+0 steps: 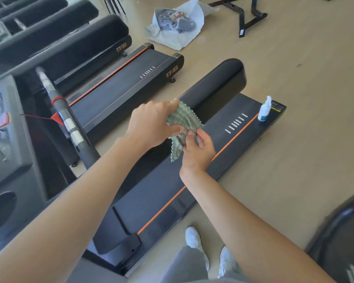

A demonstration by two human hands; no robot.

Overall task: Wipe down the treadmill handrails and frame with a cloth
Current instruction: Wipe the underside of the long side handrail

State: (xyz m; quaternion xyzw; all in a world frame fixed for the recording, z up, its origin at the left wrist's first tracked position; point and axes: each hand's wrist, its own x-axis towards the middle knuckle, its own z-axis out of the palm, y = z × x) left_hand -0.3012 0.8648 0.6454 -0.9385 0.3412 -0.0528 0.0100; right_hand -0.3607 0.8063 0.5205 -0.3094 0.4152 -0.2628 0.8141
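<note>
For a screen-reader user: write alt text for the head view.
The left hand and right hand hold a green-and-white cloth above a black orange-striped treadmill; a white spray bottle stands on its far end.

Ribbed woven cloth (pixel 182 121), matt fine-textured treadmill belt (pixel 157 193), smooth glossy plastic spray bottle (pixel 263 112)

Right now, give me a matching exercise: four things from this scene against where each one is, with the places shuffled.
1. cloth
2. spray bottle
3. shoes
4. paper

a. on the floor beside the near end of the treadmill
b. held by left hand and right hand
c. upright on the treadmill's far corner
d. spread on the floor beyond the treadmills

Pairs: 1-b, 2-c, 3-a, 4-d
</note>
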